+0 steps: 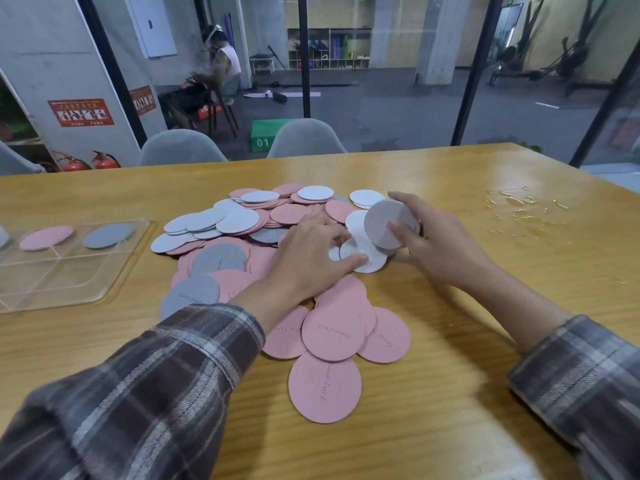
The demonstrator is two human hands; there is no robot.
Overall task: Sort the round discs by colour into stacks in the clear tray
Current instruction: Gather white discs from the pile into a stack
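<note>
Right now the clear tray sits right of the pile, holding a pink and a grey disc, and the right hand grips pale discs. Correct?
No: the head view shows the clear tray left of the pile, not right. It does hold a pink disc and a grey disc, and the right hand grips pale discs.

The pink discs (332, 336), lettered in thin dark script, fill the pile from its middle to 6 o'clock; white discs (239, 220) gather toward 11 and 1 o'clock; mid-grey discs (218, 258) lie at 8 o'clock. The clear tray (62, 275), at 9 o'clock, holds 1 pink and 1 grey. The table (450, 393) is honey-yellow with fine wood grain. Both sleeves (156, 386) are brown-grey plaid with white lines. At 12 o'clock, a green box (266, 133) bears white numerals.
</note>
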